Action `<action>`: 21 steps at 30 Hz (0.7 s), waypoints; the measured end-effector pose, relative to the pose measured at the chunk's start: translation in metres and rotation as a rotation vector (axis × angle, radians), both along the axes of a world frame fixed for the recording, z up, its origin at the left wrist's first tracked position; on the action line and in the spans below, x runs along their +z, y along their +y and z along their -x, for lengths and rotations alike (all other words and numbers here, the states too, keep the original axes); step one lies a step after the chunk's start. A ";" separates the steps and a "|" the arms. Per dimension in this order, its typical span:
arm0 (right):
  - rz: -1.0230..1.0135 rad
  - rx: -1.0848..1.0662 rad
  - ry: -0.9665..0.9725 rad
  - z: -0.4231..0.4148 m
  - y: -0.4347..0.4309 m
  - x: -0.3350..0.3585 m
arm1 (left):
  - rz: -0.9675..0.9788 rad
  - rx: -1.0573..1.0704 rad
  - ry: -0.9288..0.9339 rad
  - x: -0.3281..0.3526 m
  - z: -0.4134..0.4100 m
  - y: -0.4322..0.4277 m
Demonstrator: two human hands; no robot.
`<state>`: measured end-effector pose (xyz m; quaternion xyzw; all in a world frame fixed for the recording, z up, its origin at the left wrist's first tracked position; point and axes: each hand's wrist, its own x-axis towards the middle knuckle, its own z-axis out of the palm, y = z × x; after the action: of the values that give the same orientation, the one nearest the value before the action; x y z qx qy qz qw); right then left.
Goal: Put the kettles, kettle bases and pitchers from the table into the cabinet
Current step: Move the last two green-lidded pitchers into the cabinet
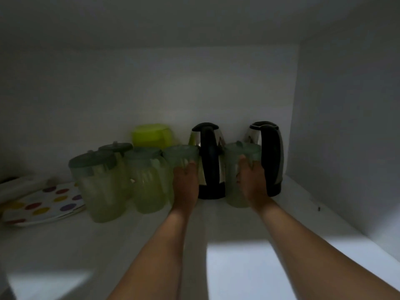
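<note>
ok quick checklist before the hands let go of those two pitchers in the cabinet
1. Left hand grips its pitcher: ok.
2. Right hand grips its pitcher: ok.
3. Both pitchers upright: ok.
4. Both fully resting on the shelf: cannot tell, the hands hide their bases.
5. Room beside the two kettles: not ok, the pitchers crowd them.
6. Kettle bases stored: cannot tell, too dark.

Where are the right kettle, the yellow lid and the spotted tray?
right kettle [273,156]: head view, on its black handle.
yellow lid [151,135]: head view, on its front face.
spotted tray [43,202]: head view, on its dotted top surface.
</note>
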<state>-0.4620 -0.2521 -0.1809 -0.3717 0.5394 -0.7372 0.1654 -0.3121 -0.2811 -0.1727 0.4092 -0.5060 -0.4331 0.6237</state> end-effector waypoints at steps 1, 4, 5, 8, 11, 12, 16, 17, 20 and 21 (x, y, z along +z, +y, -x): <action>-0.012 0.001 -0.002 0.001 0.000 0.001 | 0.003 -0.004 0.014 0.001 0.000 0.000; -0.022 0.023 -0.009 0.001 0.002 0.002 | 0.048 0.017 0.009 0.001 0.001 0.001; -0.015 0.032 -0.006 0.001 0.002 0.002 | 0.057 0.013 0.005 0.000 0.001 0.002; -0.021 0.064 0.006 0.004 0.001 0.002 | 0.015 -0.013 -0.030 0.003 -0.001 0.008; -0.103 0.108 0.012 0.005 0.007 0.003 | -0.037 -0.009 -0.100 0.007 -0.004 0.017; -0.135 0.119 0.024 0.007 0.009 0.003 | -0.044 0.005 -0.135 0.008 -0.005 0.020; -0.182 0.138 0.060 0.002 0.028 0.011 | -0.165 0.030 -0.353 0.009 -0.011 0.034; -0.216 0.134 0.062 -0.002 0.037 0.015 | -0.209 0.038 -0.416 0.009 -0.014 0.038; -0.392 0.064 0.070 -0.006 0.052 0.018 | -0.291 0.075 -0.558 0.011 -0.023 0.052; -0.443 0.040 0.068 -0.007 0.057 0.019 | -0.292 0.087 -0.595 0.011 -0.026 0.057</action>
<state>-0.4547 -0.1952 -0.1622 -0.3617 0.6859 -0.5843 0.2393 -0.2865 -0.2236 -0.1617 0.6237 -0.5807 -0.3356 0.4014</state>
